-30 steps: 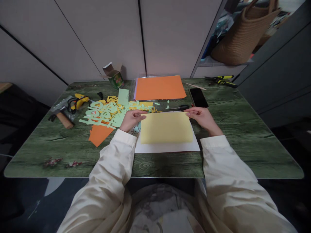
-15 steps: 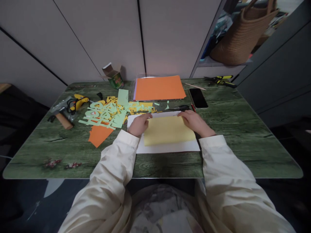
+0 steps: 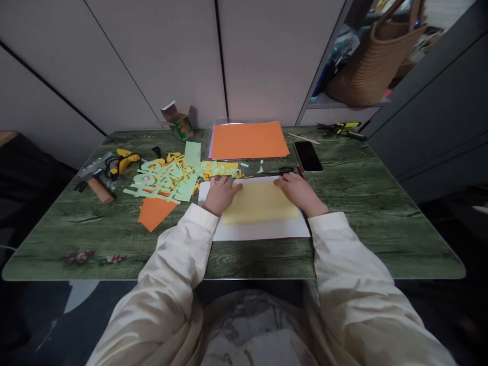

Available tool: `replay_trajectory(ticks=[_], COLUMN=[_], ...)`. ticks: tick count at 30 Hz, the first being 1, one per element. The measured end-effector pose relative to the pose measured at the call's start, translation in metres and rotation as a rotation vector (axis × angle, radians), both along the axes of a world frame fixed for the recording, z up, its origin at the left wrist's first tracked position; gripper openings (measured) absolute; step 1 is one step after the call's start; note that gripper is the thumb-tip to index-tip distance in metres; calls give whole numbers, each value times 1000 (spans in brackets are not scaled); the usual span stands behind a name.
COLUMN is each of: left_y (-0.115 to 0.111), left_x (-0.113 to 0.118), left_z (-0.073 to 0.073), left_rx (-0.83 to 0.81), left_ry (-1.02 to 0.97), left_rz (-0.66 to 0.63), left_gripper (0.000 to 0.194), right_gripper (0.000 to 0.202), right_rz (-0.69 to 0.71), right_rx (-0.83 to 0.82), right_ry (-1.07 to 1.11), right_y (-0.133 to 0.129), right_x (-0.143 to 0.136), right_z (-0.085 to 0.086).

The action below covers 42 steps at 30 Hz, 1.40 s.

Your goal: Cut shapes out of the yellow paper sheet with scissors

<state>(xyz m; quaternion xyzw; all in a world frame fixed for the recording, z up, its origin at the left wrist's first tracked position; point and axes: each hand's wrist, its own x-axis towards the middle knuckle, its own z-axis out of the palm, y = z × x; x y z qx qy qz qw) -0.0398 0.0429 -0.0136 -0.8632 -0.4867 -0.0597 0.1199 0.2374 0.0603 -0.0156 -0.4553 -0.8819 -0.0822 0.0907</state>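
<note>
A sheet of yellow paper [image 3: 263, 206] lies on a larger white sheet [image 3: 263, 232] in front of me. My left hand [image 3: 221, 195] rests at the yellow paper's upper left corner, its thumb on the corner and its fingers spread over the white sheet. At the upper right corner, my right hand [image 3: 299, 193] has the yellow paper's edge at its thumb and bent fingers. Just beyond that hand are black-handled scissors [image 3: 285, 170] and a red pen [image 3: 301, 172].
To the left lie green and yellow paper cut-outs [image 3: 163, 175], an orange scrap [image 3: 156, 212], a wooden-handled tool [image 3: 101, 190] and a yellow tool [image 3: 126, 160]. Behind are a small open box [image 3: 182, 127], orange sheets [image 3: 249, 140], a phone [image 3: 308, 156] and yellow-black pliers [image 3: 345, 130].
The yellow paper has come down flatter onto the white sheet. My left fingers have spread out, and my right hand has shifted slightly left along with the view.
</note>
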Motion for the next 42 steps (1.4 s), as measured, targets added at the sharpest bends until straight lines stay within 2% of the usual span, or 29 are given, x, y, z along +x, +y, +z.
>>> replay_trajectory(ticks=[3,5,8,10,15,19,22,25,28,30,33,35,37,42], left_y=[-2,-1,1,1,-14,-29,-34,-37,-39,-39,-39,-38,-37,-34], left_x=[3,4,5,7,15,21,22,21,22,23,25,27,29,31], left_z=[-2,-2,1,3,9,11,10,9,12,16,20,22,24,32], left_rx=[70,97,-19,-129,-169,-237,-259,-276,-280,-267,-258,-270,-295,-385], left_ry=[-33,-42,26,83,56,-49,-85,-96,-82,-62,-12,8,2,-18], left_rz=[18,-37,-194,-231,-115,-45,-36,-38,-46,-52,-55,-44,-30,2], left_gripper=[30,28,27,28,27,54,65,79,91,88,71,67,74,93], right_gripper=[26,26,25,25,27,28,30,35,37,38,41,45,50,56], right_rz=[-1,-1,-9,-13,-1,8,-40,-156,-101,-45,-42,-109,-171,-274], right_rx=[-1,-6,-10,-13,-16,-56,-48,71,6,-115,-205,-217,-227,-194], right_ry=[-10,-11,-8,-8,2,81,255,460,542,490,445,462,489,506], right_y=[0,1,0,0,-4,-3,-8,-34,-81,-116,-156,-171,-178,-183], right_x=[-1,-1,0,0,-2,1,5,-5,-36,-64,-100,-112,-115,-103], right_z=[0,0,0,1,3,4,14,30,35,28,8,-4,-11,-12])
